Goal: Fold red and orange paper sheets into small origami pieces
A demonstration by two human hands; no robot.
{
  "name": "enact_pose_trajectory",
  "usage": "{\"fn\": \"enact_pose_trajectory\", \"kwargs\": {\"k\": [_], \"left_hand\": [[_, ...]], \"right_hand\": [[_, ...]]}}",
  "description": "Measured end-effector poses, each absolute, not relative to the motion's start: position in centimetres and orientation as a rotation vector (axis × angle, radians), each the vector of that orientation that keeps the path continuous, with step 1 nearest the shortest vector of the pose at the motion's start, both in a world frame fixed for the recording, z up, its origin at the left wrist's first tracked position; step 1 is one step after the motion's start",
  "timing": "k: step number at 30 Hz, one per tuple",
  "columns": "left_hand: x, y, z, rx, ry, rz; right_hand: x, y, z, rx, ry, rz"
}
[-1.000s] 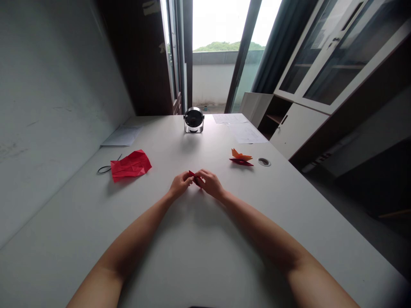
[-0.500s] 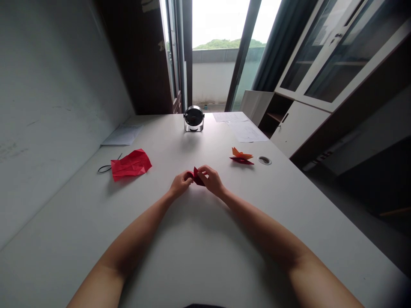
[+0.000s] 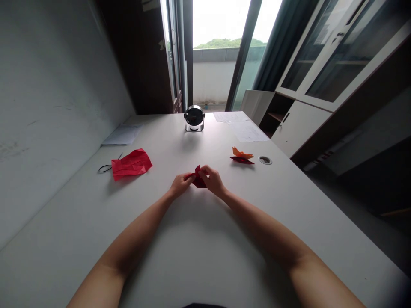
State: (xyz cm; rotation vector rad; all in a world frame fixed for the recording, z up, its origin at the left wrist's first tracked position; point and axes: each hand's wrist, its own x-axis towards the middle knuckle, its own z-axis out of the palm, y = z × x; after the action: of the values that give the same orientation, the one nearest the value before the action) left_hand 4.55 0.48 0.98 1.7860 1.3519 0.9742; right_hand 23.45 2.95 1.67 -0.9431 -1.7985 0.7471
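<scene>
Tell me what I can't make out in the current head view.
In the head view:
Folded red paper: partly hidden by the left hand and right hand.
Black cord: partly hidden by the creased red sheet.
White papers, far right: marks too small and faint to read.
Upper arms: cut off by the bottom edge.

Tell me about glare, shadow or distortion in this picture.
Head view, top: sky outside blown out white; head view, middle: glare on the table, soft shadow beside the red sheet, folded red paper dim, creases unclear; head view, right: white cabinet slanted, stretched.
</scene>
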Motion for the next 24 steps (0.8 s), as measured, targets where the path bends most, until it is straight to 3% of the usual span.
{"fn": "enact_pose_trajectory", "kwargs": {"k": [8, 24], "left_hand": [[4.8, 0.3, 1.0, 1.771, 1.357, 0.958], [4.4, 0.9, 0.1, 1.547, 1.555, 1.244]], "right_hand": [[23.6, 3.1, 1.3, -0.922, -1.843, 0.62], [24.2, 3.7, 0.7, -0.802, -2.166, 0.407]]}}
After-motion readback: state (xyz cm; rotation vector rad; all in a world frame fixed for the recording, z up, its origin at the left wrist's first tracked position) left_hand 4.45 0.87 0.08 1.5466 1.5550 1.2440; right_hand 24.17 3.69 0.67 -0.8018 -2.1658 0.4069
